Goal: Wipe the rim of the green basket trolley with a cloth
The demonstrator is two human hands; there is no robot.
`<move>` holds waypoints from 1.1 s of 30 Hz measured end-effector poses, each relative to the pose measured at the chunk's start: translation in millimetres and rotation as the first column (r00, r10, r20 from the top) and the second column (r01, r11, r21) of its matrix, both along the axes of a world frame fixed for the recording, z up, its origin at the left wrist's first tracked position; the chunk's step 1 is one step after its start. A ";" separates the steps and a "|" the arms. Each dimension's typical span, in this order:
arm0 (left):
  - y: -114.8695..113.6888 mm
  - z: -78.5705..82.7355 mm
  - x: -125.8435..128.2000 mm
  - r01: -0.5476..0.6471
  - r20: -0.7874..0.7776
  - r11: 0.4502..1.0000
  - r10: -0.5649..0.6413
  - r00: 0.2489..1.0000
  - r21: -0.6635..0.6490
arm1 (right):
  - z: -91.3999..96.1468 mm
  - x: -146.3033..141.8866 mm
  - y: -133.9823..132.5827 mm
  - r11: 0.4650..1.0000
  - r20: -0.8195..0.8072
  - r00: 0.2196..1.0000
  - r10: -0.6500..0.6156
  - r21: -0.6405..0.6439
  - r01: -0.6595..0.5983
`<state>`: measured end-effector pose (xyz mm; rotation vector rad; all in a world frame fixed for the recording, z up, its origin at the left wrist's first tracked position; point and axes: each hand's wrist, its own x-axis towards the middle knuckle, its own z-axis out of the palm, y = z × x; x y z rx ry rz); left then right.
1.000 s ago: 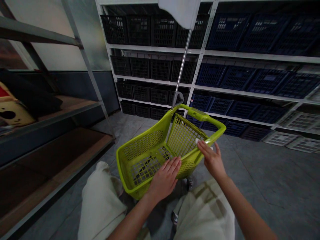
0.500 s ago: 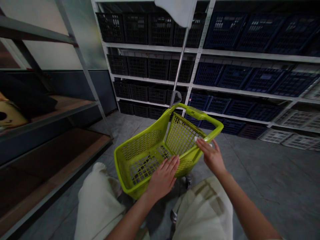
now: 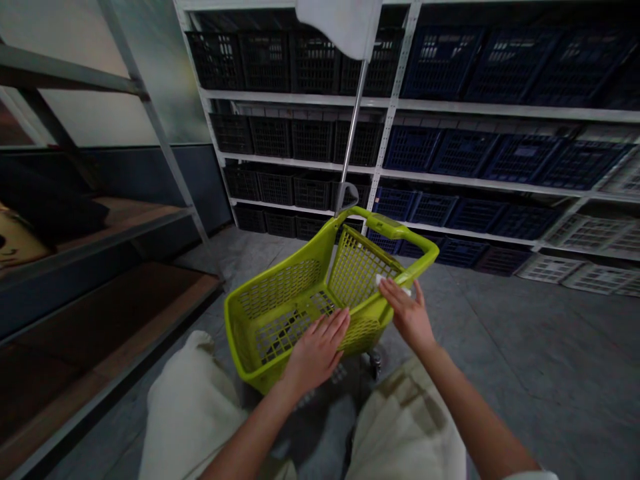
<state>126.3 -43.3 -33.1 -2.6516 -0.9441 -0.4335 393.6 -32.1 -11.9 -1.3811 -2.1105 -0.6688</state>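
Observation:
A lime-green plastic shopping cart [image 3: 273, 280] with perforated walls stands before my knees, its basket showing a grid floor. My left hand [image 3: 316, 348] rests over the near side rim, fingers straight and lying flat against it. Farther along that rim, close to the handle [image 3: 393, 230], my right hand [image 3: 407, 312] presses a small white cloth [image 3: 381, 280] or wipe onto the green plastic. Its fingers cover most of the cloth, so only bits stick out at either side. A metal pole [image 3: 354, 127] carrying a white flag [image 3: 345, 30] rises from the cart's far handle corner.
White shelving [image 3: 300, 99] across the back holds rows of black crates [image 3: 270, 137], blue crates [image 3: 465, 152] and white crates [image 3: 580, 233]. On the left is a metal rack [image 3: 175, 160] with wooden boards. A cart wheel [image 3: 374, 363] sits near my right knee on the grey floor.
The view has shifted a little, moving the cart slightly left in the picture. My right hand with the white cloth has slid slightly along the rim, away from the handle; my left hand stays put.

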 end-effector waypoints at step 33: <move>14.8 13.2 -87.2 0.177 0.213 0.905 -0.100 0.972 -0.386 | 14.8 -34.4 -23.9 0.999 -0.006 1.000 0.014 -0.041 -0.014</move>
